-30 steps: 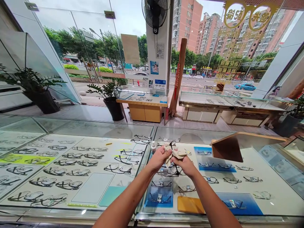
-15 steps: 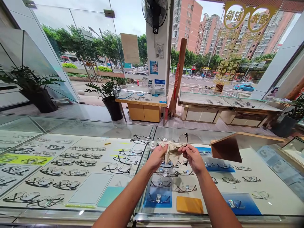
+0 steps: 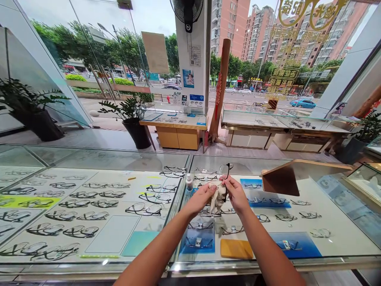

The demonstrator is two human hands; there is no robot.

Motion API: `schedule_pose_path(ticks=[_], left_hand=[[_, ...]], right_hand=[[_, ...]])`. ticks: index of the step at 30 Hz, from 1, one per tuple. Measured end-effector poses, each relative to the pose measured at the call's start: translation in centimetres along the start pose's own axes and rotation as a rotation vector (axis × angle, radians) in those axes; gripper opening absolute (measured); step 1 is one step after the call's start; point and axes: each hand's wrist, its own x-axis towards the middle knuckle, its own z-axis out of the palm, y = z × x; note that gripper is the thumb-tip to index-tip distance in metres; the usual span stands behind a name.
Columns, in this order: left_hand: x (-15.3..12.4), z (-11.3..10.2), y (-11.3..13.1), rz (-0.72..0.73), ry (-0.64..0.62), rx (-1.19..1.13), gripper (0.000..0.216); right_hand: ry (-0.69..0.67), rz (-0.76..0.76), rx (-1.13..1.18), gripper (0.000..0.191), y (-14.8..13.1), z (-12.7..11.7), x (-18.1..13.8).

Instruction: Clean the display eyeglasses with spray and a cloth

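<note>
Above the glass display counter, my right hand (image 3: 235, 190) pinches a pair of dark-rimmed eyeglasses (image 3: 228, 171) by the frame. One round lens sticks up above the fingers. My left hand (image 3: 202, 196) is closed on a crumpled beige cloth (image 3: 218, 198), which hangs down between the hands. The cloth is wrapped about the lower part of the eyeglasses and hides the other lens. Both hands are close together, fingertips nearly touching. A small white bottle (image 3: 189, 182) stands just left of my left hand.
Rows of eyeglasses (image 3: 89, 202) lie inside the glass counter (image 3: 175, 254). A tan flat case (image 3: 236, 248) lies near the front edge. At the right stands a brown wooden-framed mirror or stand (image 3: 281, 182). Beyond are a potted plant (image 3: 138, 133), a wooden post (image 3: 222, 87) and more showcases (image 3: 253, 123).
The cloth has moved onto the lower part of the eyeglasses, and my hands have come closer together. My right hand has shifted left and up. The whole view has shifted slightly.
</note>
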Motion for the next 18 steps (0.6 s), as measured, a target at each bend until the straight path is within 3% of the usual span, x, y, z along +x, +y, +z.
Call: schedule_pose_path(ticks=[9, 14, 18], left_hand=[[-0.2, 0.5, -0.2, -0.073, -0.019, 0.01, 0.055], [-0.4, 0.8, 0.1, -0.022, -0.072, -0.011, 0.051], [-0.1, 1.5, -0.3, 0.051, 0.025, -0.026, 0.057]], right_hand=[[-0.085, 0.014, 0.038, 0.041, 0.4, 0.8, -0.3], [-0.058, -0.004, 0.006, 0.042, 0.6, 1.0, -0.4], [-0.068, -0.041, -0.016, 0.038, 0.3, 1.5, -0.8]])
